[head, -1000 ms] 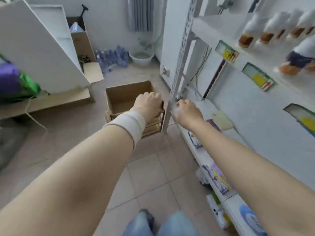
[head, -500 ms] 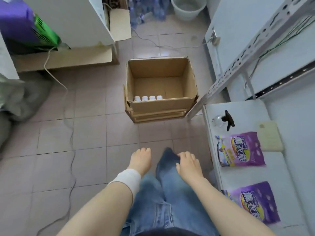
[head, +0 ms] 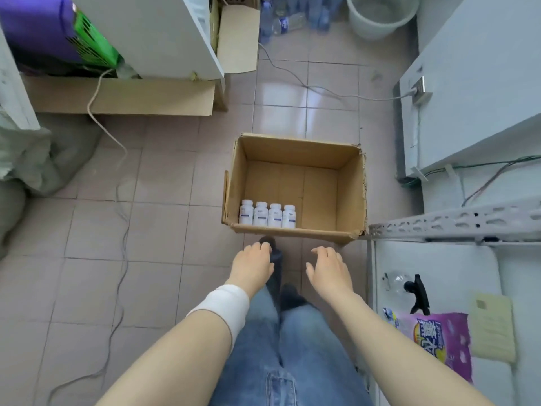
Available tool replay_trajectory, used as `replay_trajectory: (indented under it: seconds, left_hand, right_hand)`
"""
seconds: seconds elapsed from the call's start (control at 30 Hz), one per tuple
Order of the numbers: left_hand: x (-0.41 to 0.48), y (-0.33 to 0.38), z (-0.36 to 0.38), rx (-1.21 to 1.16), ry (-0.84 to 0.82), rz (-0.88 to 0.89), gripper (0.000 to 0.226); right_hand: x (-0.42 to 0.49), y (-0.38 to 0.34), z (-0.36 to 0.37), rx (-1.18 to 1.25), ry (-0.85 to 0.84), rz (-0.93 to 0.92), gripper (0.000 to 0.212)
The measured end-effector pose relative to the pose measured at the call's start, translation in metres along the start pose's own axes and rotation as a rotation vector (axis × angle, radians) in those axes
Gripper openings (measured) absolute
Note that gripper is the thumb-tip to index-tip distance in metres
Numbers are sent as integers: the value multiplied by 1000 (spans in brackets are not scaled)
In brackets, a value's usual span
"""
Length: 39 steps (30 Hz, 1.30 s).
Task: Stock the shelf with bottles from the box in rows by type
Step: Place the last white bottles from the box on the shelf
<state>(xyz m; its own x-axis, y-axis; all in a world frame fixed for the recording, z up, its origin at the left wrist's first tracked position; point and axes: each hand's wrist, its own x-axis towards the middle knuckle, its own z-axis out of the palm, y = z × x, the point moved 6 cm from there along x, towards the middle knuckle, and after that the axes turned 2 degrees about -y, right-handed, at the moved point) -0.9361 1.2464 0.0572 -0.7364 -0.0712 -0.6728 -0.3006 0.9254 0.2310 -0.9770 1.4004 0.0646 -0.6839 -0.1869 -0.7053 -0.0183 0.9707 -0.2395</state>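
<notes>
I look down at the cardboard box (head: pixel 295 153), which sits open on the tiled floor (head: pixel 164 230) in front of my feet. Four white bottles (head: pixel 267 214) stand upright in one row along its near wall, starting from the near left corner and touching side by side. The rest of the box bottom is bare cardboard.

My left hand (head: pixel 251 266) and right hand (head: pixel 329 269) hang palm down just short of the box's near edge. The fingers are loose and spread a little, and neither hand holds anything or touches the box. A white wrap (head: pixel 225 303) goes round my left wrist.

The shelf (head: pixel 439 265) is on my right, its front corner post just beside the box's near right corner. On its low board lie a purple bag (head: pixel 439 341), a black spray trigger (head: pixel 417 291) and a pale yellow pad (head: pixel 493 329).
</notes>
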Motion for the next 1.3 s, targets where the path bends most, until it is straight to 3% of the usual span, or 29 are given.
replay_trajectory:
  seconds: [0.27, 0.53, 0.73, 0.87, 0.97, 1.1, 1.3]
  left_hand:
    - [137, -13, -34, -85, -67, -30, 38]
    - [309, -49, 54, 98, -265, -70, 51]
    - [337, -55, 79, 214, -441, 21, 58]
    - [333, -51, 69, 45, -486, -13, 53]
    - [319, -43, 43, -115, -360, -39, 50]
    - [284, -26, -11, -500, -180, -45, 36]
    - [214, 7, -96, -876, -48, 1, 29]
  right_hand:
    - [127, -2, -10, 189, -98, 136, 45]
    - [290, 24, 96, 289, -450, 196, 61]
    - [309, 30, 127, 478, -407, 305, 61]
    - [304, 39, 116, 508, -409, 329, 61]
    - [289, 48, 88, 573, -390, 350, 58]
    - [254, 53, 32, 694, -329, 327, 57]
    - [187, 46, -54, 858, -155, 274, 60]
